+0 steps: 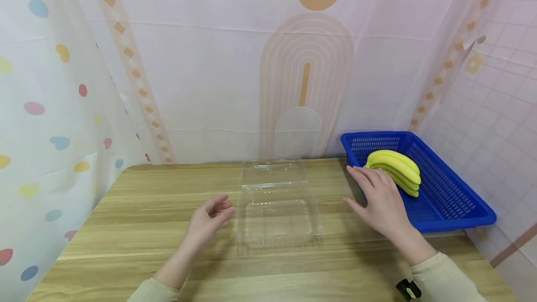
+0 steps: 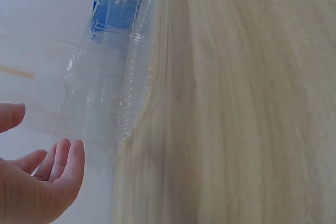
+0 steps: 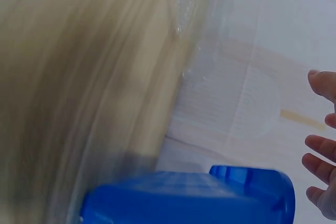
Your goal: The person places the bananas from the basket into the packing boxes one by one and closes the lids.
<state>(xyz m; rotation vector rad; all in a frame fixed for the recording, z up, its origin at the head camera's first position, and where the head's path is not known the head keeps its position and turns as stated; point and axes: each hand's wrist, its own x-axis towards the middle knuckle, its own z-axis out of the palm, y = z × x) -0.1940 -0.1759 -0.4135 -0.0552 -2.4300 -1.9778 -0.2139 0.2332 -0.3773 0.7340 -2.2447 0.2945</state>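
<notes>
A clear plastic clamshell box (image 1: pixel 278 223) lies with its lid raised on the wooden table in the head view. My left hand (image 1: pixel 211 218) hovers just left of it, fingers loosely bent and holding nothing. The left wrist view shows the same box (image 2: pixel 102 77) beyond the fingertips (image 2: pixel 77 148). Over the near left rim of a blue basket (image 1: pixel 453 190) is my right hand (image 1: pixel 379 202), fingers spread and holding nothing. A bunch of yellow bananas (image 1: pixel 394 167) lies in the basket, partly covered by that hand in the head view.
The blue basket stands at the table's right side, its rim (image 3: pixel 184 203) large in the right wrist view. A patterned curtain (image 1: pixel 209 83) hangs behind the table (image 1: pixel 138 218), and a dotted one (image 1: pixel 54 153) hangs on the left. A black strap (image 1: pixel 408 289) is at the right sleeve.
</notes>
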